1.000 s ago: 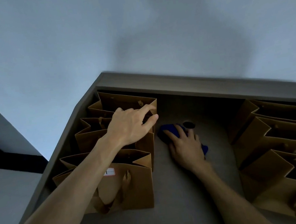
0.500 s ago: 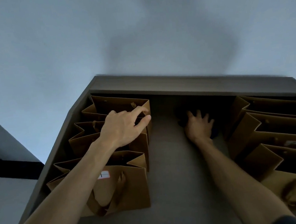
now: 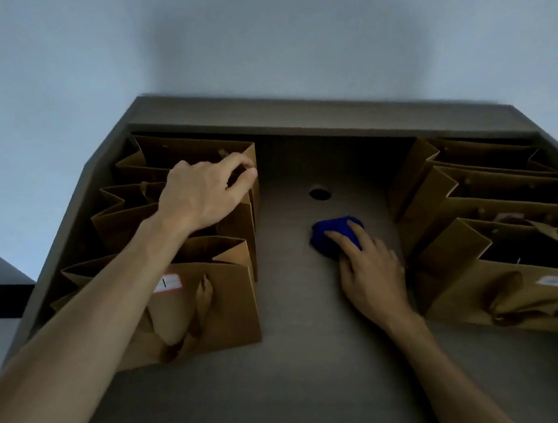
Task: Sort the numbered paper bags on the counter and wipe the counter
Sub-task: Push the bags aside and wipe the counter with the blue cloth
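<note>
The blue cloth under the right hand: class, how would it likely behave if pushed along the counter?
The blue cloth looks bunched and soft, so probably floppy and light. Pressed flat by the right hand, it should slide, not roll.

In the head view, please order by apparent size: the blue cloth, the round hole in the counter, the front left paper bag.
1. front left paper bag
2. blue cloth, partly under the right hand
3. round hole
</note>
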A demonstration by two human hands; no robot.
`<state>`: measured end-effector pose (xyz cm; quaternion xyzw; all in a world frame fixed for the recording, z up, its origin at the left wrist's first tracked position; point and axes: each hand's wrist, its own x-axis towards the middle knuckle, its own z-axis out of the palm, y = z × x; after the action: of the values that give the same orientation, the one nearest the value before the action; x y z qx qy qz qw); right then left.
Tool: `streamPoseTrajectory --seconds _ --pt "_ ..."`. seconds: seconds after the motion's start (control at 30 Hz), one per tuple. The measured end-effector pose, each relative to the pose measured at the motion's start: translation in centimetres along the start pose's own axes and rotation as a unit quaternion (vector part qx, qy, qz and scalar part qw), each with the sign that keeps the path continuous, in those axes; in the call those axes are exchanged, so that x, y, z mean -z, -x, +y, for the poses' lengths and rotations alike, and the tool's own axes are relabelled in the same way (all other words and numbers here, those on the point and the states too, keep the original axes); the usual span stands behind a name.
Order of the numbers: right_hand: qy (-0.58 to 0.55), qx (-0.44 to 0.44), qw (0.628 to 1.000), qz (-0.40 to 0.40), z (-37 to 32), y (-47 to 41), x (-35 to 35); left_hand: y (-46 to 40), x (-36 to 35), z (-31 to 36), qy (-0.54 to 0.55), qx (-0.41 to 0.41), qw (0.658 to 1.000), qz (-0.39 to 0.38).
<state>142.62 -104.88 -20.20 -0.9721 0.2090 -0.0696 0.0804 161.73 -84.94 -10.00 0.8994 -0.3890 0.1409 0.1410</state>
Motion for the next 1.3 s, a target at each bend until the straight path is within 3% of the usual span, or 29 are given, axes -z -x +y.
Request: streamPoseTrajectory --seconds 0.17,0.33,0.5,0.8,0.97,1.1,1.3 --pt "-0.018 0.051 0.999 0.0 0.5 4.1 0.0 0.3 -0.1 0.2 -0.001 0.005 1.0 -0.014" --pt "-0.011 -0.023 0.999 0.039 0.7 -5.1 -1.0 0.8 0.4 0.6 -0.007 0.017 0.999 -0.037" --pt "0.001 -0.072 0.997 0.013 0.1 -9.7 -1.2 1.3 0.6 0.8 -0.012 0.028 0.998 -0.05" --pt "-0.008 0.131 0.991 0.006 0.5 6.3 0.4 1.4 0.9 1.2 -0.016 0.046 0.997 -0.059" --pt "-0.04 0.192 0.981 0.01 1.4 12.9 0.5 1.2 0.7 1.2 -0.024 0.049 0.997 -0.06" --pt "-0.03 0.179 0.983 0.01 1.1 9.0 0.3 1.5 0.5 1.1 -0.028 0.048 0.997 -0.055" --pt "-0.014 0.08 0.997 -0.011 -0.4 -5.0 -0.7 2.1 1.0 1.6 -0.025 0.058 0.996 -0.057"
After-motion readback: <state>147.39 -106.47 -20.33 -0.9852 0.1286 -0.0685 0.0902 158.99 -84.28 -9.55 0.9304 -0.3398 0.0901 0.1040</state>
